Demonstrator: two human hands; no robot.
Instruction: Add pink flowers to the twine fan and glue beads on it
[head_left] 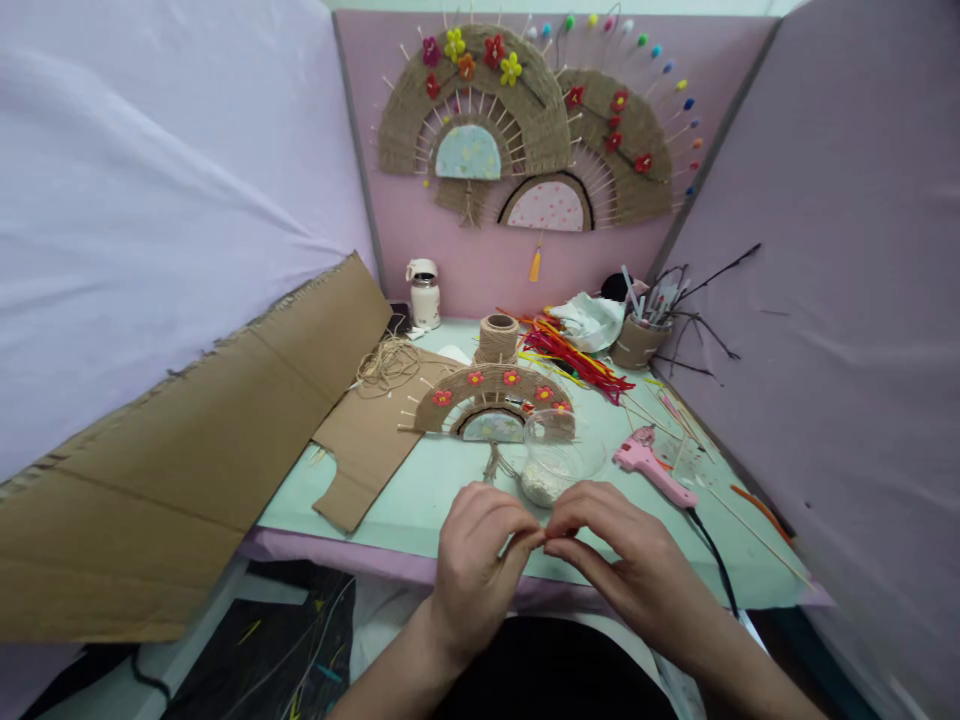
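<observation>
My left hand [484,555] and my right hand [611,550] meet fingertip to fingertip over the table's front edge. Each pinches with thumb and forefinger; whatever lies between them is too small or hidden to make out. Just beyond the fingers, a clear plastic tub [566,450] lies tipped, with small whitish bits [547,480] in and at its mouth. Behind it stands a half-round twine fan [480,395] with red flowers, thin sticks and a pale patterned centre; cords hang from its base.
A pink glue gun [652,467] lies right, its cable running off the front edge. Behind are a twine spool [497,340], red pipe cleaners [574,360] and a pot of twigs [641,340]. Cardboard [367,435] and loose twine [390,365] lie left, a white bottle [425,297] behind.
</observation>
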